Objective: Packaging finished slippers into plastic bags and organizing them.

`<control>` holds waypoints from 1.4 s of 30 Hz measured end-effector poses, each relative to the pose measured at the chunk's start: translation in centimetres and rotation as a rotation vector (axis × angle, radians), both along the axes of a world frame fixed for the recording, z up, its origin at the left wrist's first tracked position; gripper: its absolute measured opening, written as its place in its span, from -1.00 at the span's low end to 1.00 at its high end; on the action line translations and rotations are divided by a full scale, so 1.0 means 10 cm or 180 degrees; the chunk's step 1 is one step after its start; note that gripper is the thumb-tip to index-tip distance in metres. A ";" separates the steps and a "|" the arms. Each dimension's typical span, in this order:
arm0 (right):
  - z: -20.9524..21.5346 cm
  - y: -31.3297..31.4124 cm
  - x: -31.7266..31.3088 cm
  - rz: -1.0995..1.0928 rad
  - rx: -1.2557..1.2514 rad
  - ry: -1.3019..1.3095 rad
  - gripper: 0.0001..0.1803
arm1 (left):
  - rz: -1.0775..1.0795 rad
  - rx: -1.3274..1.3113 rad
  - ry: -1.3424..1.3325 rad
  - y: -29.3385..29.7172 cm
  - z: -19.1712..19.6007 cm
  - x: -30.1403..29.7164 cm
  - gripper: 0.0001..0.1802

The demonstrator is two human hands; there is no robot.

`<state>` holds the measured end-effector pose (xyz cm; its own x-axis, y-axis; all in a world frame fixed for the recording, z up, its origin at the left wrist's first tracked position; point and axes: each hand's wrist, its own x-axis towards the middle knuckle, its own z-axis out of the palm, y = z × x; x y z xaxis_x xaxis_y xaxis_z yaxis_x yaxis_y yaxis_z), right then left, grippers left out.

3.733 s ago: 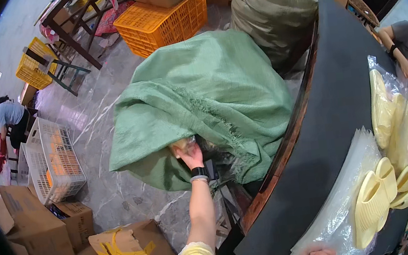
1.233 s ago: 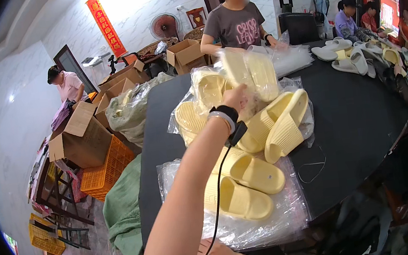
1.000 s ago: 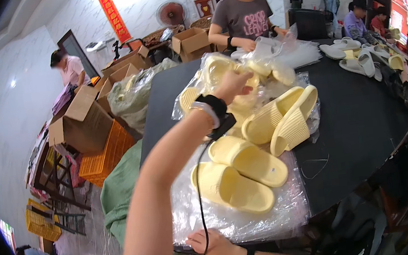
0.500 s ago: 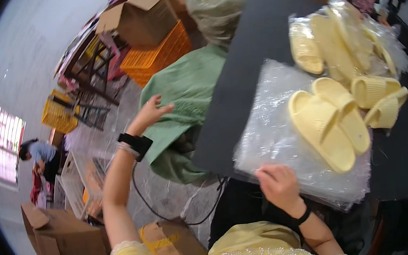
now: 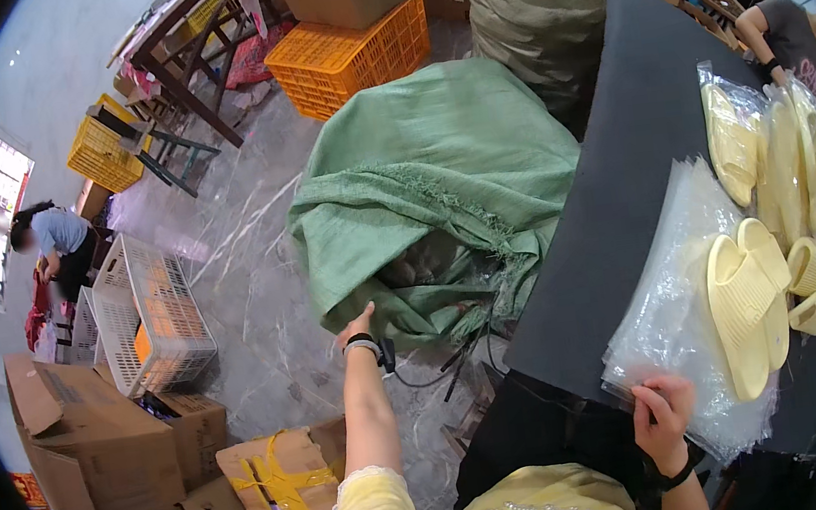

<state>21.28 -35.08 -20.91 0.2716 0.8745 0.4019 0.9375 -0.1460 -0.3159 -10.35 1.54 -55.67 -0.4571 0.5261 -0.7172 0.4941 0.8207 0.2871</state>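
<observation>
Left hand [image 5: 356, 323] open, fingers spread, at seven o'clock of the big green woven sack [image 5: 430, 182]; right hand [image 5: 659, 412] pinching the stack of clear plastic bags [image 5: 673, 305].

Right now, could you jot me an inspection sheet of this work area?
Surface: black table, part covered by clear bags.
Job's things: open green sack on the floor; yellow slippers on the bags.
Clutter: bagged slippers further along the table.
Hands: left hand reaches toward the sack, empty; right hand rests on the bags' edge.
Cables: black cord from the left wrist.
Surroundings: orange crate, cardboard boxes, white basket, other people at work.
</observation>
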 end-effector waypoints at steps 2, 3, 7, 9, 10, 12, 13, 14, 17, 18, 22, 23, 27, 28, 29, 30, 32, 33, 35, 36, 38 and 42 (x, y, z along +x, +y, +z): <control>-0.01 0.10 -0.10 0.0240 0.0131 0.0312 -0.80 | 0.0537 0.0279 -0.0549 -0.06 -0.52 -0.92 0.08; 0.03 0.10 -0.10 0.0315 0.0286 0.0501 -0.82 | 0.0873 0.0605 -0.1224 0.14 -0.44 -1.37 -0.01; -0.06 0.03 -0.03 0.0028 -0.0118 0.0118 -0.79 | 0.0469 -0.0545 -0.1918 -0.23 -0.61 0.36 -0.14; -0.05 0.02 -0.01 -0.0159 -0.0264 -0.0023 -0.82 | -0.0489 -0.0556 -0.2857 -0.38 -0.41 1.19 -0.03; -0.01 0.03 -0.04 -0.0242 -0.0294 0.0005 -0.85 | -0.1212 -0.0282 -0.2576 -0.40 -0.26 1.42 -0.21; 0.01 0.06 -0.09 -0.0165 -0.0317 0.0135 -0.86 | -0.1981 0.0128 -0.2853 -0.39 -0.35 1.58 0.11; 0.01 0.08 -0.12 -0.0114 -0.0323 0.0266 -0.87 | -0.2370 0.0320 -0.2723 -0.37 -0.54 1.57 0.10; -0.01 0.04 -0.07 -0.0249 -0.0398 0.0195 -0.87 | -0.2659 0.0013 -0.3009 -0.47 -0.42 2.05 0.09; -0.02 0.00 -0.02 -0.0262 -0.0536 0.0097 -0.85 | -0.3117 0.0163 -0.2509 -0.69 -0.65 2.58 0.24; -0.02 -0.01 0.02 0.0033 -0.0359 0.0104 -0.84 | -0.3217 0.0174 -0.2374 -0.66 -0.84 2.47 0.30; -0.04 0.01 0.06 0.0133 -0.0327 0.0147 -0.87 | -0.3415 0.0326 -0.2742 -0.73 -1.09 2.60 0.22; -0.03 -0.03 0.13 -0.0109 -0.0451 -0.0096 -0.87 | -0.3767 -0.0435 -0.2709 -0.78 -0.67 3.12 -0.01; -0.01 0.03 0.07 0.0186 -0.0350 0.0207 -0.88 | -0.3316 0.0516 -0.2313 -0.66 -1.14 2.59 -0.47; -0.01 0.04 0.07 0.0180 -0.0352 0.0231 -0.87 | -0.2775 0.0856 -0.2552 -0.65 -1.09 2.56 -0.58; -0.02 0.05 0.07 0.0186 -0.0346 0.0263 -0.87 | -0.2782 0.0850 -0.2521 -0.63 -1.02 2.50 -0.58; -0.03 0.03 0.09 0.0110 -0.0376 0.0198 -0.87 | -0.2005 0.0219 -0.3042 -0.63 -0.75 2.68 -0.60; 0.00 0.03 0.08 0.0135 -0.0278 0.0091 -0.89 | -0.1255 -0.0356 -0.3537 -0.39 -0.26 2.61 -0.62; 0.03 0.05 0.04 0.0189 -0.0215 0.0151 -0.89 | -0.1022 -0.0861 -0.3727 -0.22 -0.17 2.40 -0.48; 0.00 0.03 0.05 -0.0060 -0.0444 0.0239 -0.82 | -0.0893 -0.1354 -0.3814 -0.08 0.58 2.45 -0.28; 0.00 0.03 0.02 -0.0126 -0.0486 0.0193 -0.80 | -0.0881 -0.1287 -0.3772 0.04 0.73 2.28 -0.28; 0.01 0.08 0.00 -0.0058 -0.0391 0.0224 -0.80 | -0.5132 -0.0765 -0.1473 0.22 0.96 2.09 -0.50; 0.10 0.14 -0.01 -0.0034 -0.0369 0.0448 -0.79 | -0.4097 0.0241 -0.2428 0.50 1.54 1.97 -0.69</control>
